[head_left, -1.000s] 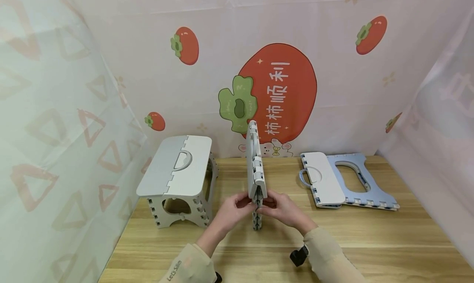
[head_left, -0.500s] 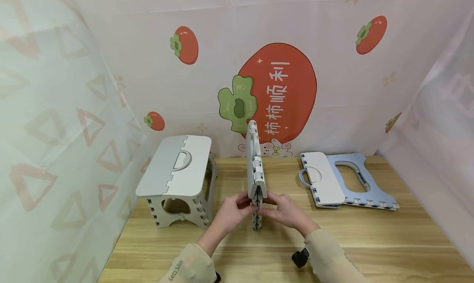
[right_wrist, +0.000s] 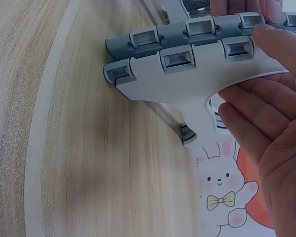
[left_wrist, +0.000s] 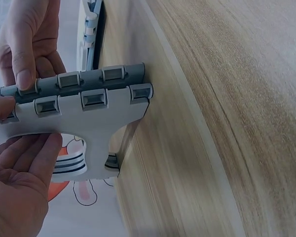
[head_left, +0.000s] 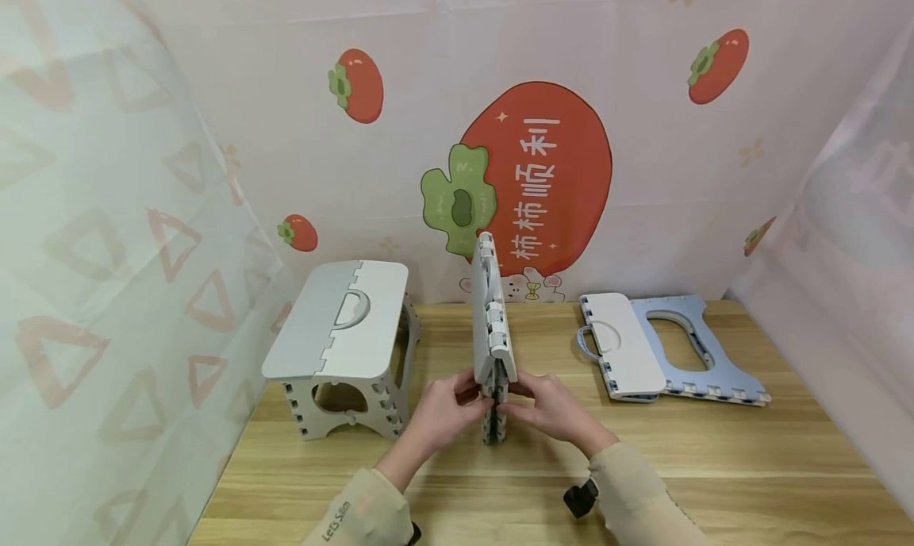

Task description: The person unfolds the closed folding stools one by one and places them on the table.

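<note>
A white and grey folding stool (head_left: 494, 316) stands on edge at the middle of the table, its top folded nearly flat and its two leg panels close side by side. My left hand (head_left: 444, 409) grips the left leg panel, thumb on the hinged near edge. From the other side my right hand (head_left: 551, 407) holds the right panel likewise. In the left wrist view the fingers (left_wrist: 44, 158) reach behind the leg panel (left_wrist: 96, 121) at its cut-out. The right wrist view has the thumb (right_wrist: 276, 42) on the hinge knuckles and a narrow gap between the panels.
An opened white and grey stool (head_left: 343, 316) stands to the left. At the right lies a blue and white folding stool (head_left: 621, 347) with one leg panel spread flat. A printed cloth (head_left: 400, 165) hangs behind the wooden table (head_left: 543, 490).
The lower ends of the middle stool's leg panels have parted slightly, leaving a narrow gap. Both hands keep their hold in nearly the same place; the other stools have not moved.
</note>
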`<control>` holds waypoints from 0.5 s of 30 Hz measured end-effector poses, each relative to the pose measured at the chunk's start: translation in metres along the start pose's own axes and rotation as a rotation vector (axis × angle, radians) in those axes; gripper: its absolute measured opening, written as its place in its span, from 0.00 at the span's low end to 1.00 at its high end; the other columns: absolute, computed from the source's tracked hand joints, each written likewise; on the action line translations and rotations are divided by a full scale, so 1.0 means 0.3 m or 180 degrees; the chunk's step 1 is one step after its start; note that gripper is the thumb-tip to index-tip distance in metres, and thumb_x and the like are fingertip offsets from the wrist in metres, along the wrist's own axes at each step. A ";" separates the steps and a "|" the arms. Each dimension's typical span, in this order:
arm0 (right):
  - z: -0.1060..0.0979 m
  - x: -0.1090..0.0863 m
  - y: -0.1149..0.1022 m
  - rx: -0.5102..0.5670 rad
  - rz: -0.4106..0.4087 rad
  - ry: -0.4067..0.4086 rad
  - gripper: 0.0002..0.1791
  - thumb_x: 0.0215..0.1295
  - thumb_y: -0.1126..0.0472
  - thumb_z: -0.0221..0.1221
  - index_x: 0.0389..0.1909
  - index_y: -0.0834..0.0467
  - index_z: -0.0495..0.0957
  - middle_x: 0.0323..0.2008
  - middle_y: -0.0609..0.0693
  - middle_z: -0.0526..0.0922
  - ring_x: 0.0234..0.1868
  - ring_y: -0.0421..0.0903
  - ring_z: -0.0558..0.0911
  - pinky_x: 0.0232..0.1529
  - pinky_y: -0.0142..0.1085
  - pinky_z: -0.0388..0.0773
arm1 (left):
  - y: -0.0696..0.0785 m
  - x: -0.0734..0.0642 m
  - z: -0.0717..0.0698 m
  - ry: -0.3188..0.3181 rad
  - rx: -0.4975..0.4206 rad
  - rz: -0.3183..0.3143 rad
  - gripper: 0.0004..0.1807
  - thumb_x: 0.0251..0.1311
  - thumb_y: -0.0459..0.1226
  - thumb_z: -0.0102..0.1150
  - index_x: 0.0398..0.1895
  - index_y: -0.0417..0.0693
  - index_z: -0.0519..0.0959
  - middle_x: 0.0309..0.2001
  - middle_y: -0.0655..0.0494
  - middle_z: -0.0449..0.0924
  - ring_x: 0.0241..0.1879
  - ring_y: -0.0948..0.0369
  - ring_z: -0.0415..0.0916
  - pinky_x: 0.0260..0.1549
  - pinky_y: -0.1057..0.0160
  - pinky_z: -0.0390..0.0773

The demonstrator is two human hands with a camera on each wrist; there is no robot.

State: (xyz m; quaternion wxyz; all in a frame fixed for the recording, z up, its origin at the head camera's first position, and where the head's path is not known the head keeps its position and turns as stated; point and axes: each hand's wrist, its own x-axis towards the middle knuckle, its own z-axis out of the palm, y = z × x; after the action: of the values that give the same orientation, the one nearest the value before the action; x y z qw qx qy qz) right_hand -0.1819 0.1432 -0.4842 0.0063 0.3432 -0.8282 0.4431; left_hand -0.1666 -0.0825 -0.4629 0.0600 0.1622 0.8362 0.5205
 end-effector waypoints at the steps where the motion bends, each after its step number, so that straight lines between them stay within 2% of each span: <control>1: -0.001 0.000 -0.001 0.0002 0.0000 -0.0003 0.27 0.68 0.62 0.67 0.66 0.63 0.74 0.58 0.61 0.83 0.56 0.55 0.85 0.58 0.43 0.82 | 0.000 0.000 -0.001 0.0006 0.0013 0.0004 0.29 0.62 0.38 0.70 0.66 0.38 0.76 0.57 0.40 0.83 0.55 0.48 0.84 0.53 0.58 0.84; 15: -0.009 -0.009 0.004 0.0013 0.0034 -0.0006 0.28 0.68 0.60 0.68 0.66 0.64 0.75 0.58 0.61 0.83 0.55 0.55 0.86 0.58 0.44 0.82 | -0.009 -0.008 -0.022 0.0049 0.0050 0.0099 0.26 0.62 0.36 0.69 0.63 0.36 0.78 0.55 0.39 0.84 0.54 0.49 0.84 0.51 0.60 0.84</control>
State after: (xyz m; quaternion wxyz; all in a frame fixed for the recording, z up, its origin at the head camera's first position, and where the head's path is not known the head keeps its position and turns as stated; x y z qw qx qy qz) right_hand -0.1812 0.1471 -0.4843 0.0024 0.3391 -0.8291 0.4446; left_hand -0.1666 -0.0900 -0.4627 0.0442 0.1715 0.8381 0.5160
